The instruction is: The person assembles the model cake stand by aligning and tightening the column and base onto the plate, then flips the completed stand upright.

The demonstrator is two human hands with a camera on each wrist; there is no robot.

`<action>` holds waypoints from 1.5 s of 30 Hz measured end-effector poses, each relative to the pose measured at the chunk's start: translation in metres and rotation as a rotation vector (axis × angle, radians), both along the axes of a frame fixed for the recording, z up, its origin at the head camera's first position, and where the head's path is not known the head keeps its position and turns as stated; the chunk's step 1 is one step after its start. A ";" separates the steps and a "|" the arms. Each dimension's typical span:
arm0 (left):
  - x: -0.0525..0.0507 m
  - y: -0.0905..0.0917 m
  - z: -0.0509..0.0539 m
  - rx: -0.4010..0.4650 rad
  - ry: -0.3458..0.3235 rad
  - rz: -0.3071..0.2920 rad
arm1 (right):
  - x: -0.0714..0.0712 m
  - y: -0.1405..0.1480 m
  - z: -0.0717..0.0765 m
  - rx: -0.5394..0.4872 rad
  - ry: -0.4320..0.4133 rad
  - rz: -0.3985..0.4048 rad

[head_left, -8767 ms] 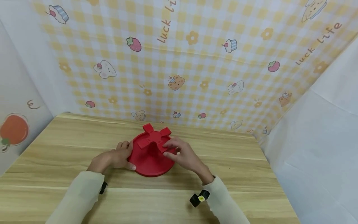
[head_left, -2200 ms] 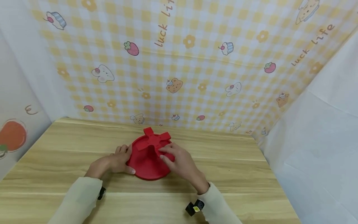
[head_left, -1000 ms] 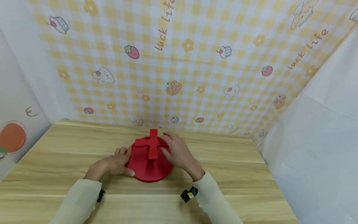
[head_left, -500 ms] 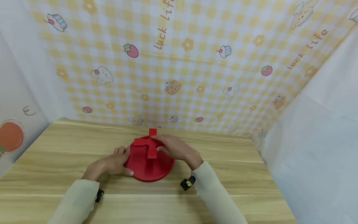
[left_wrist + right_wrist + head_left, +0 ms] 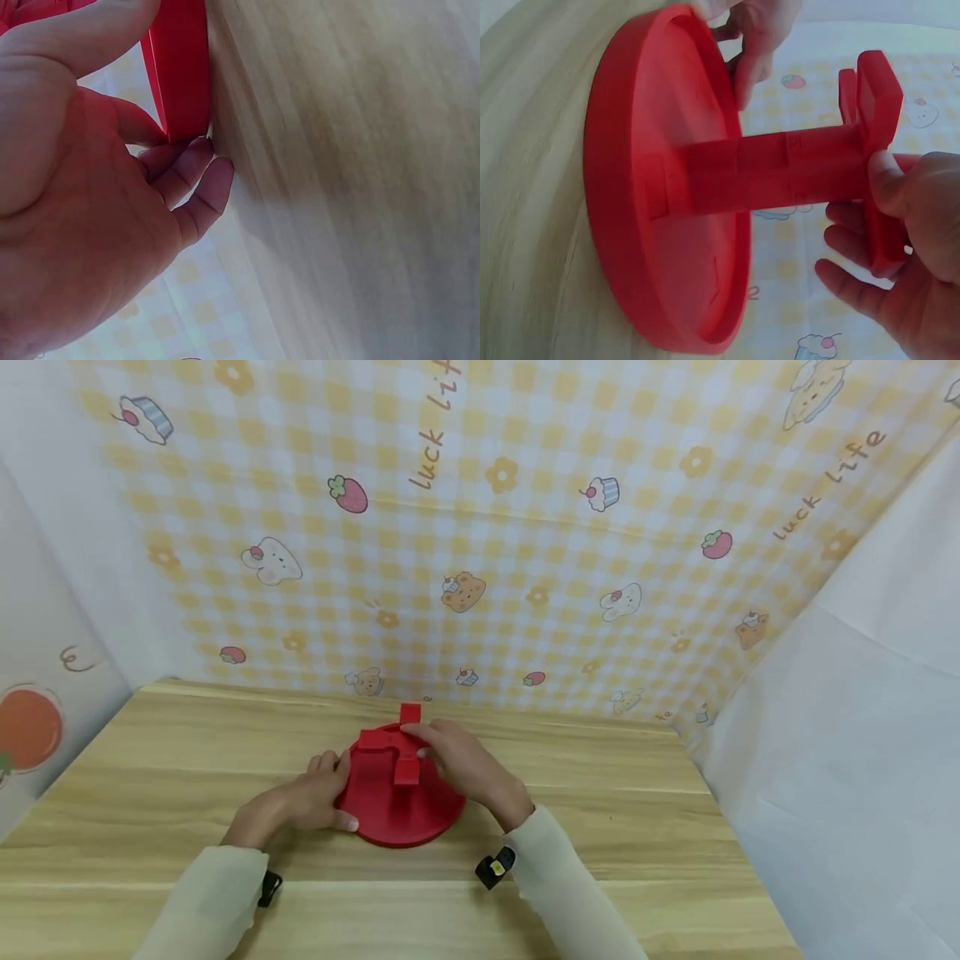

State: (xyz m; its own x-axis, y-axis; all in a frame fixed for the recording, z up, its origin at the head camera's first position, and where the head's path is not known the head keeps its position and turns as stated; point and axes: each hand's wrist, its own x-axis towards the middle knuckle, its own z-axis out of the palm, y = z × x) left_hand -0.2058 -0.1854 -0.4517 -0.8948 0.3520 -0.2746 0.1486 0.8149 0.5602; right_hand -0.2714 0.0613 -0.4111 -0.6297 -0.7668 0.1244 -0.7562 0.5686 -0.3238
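Note:
A red stand sits on the table, with a wide round base (image 5: 399, 822) that has a raised rim, an upright post (image 5: 769, 172), and a cross-shaped top (image 5: 407, 770). At the base's left edge, my left hand (image 5: 315, 793) holds the rim between thumb and fingers; in the left wrist view its fingertips curl at the rim's lower edge by the tabletop. My right hand (image 5: 468, 764) holds the right arm of the cross, its thumb against one face in the right wrist view. That arm is mostly hidden by my hand in the head view.
The wooden table (image 5: 615, 852) spreads around the stand. A yellow-checked cloth (image 5: 525, 543) with cartoon prints hangs behind it, and white cloth (image 5: 862, 735) bounds the right side. Black devices (image 5: 495, 867) are strapped at both wrists.
The cross has turned from a diagonal to an upright plus position since 2.2 seconds ago. My right hand let go of one arm and took hold at the right arm; my left hand stayed on the rim.

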 end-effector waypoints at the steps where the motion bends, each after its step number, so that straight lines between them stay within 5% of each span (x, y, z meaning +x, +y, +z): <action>1: 0.001 0.000 0.000 -0.003 0.005 0.000 | 0.002 -0.001 -0.001 0.001 0.004 -0.011; 24: 0.005 -0.002 0.005 -0.030 -0.004 -0.011 | 0.016 -0.011 -0.007 -0.029 0.000 -0.145; 28: 0.005 -0.007 0.004 0.012 -0.023 -0.033 | 0.010 0.006 -0.011 -0.124 -0.068 -0.099; 34: 0.003 -0.016 0.002 0.081 0.027 -0.098 | 0.008 0.051 -0.027 -0.307 -0.312 -0.153; 37: 0.000 -0.017 0.002 -0.022 0.144 -0.135 | 0.009 0.067 -0.039 -0.196 -0.374 -0.112; 40: -0.006 -0.018 0.007 -0.163 0.301 -0.169 | 0.009 0.072 -0.045 -0.030 -0.301 -0.040; 45: -0.014 -0.021 0.010 -0.244 0.368 -0.193 | 0.011 0.070 -0.047 0.157 -0.137 -0.052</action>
